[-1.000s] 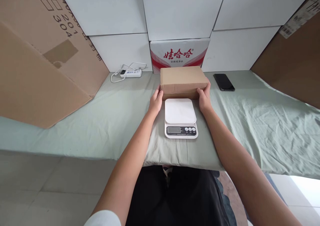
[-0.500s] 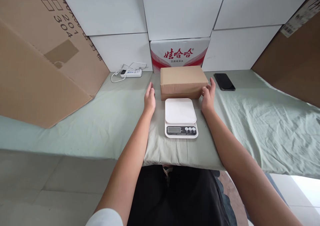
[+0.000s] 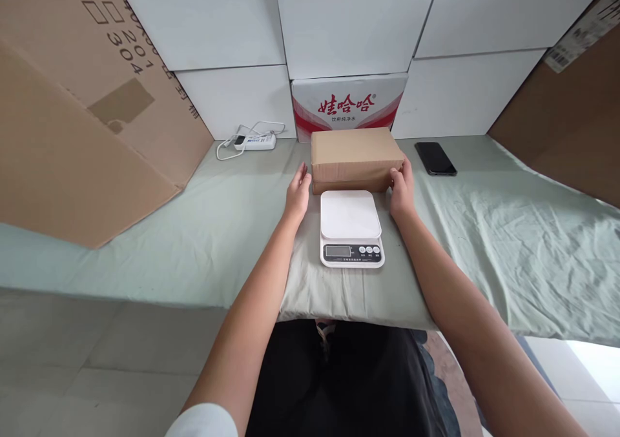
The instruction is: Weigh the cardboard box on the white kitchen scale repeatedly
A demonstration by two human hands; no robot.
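Box: brown cardboard box [image 3: 356, 156] lay flat near the table's [image 3: 484, 230] back edge, long axis left-right, behind the scale [image 3: 351, 227].
Left hand [image 3: 297, 195]: open, just beside its left end.
Right hand [image 3: 402, 192]: fingers touching its right end, not clamped.

White wall panels [image 3: 349, 17] behind a green-sheeted table [image 3: 508, 243], grey floor [image 3: 97, 359].

one head-worn camera looks forward and down, close over the cloth-covered table [image 3: 484, 243] toward the white wall.
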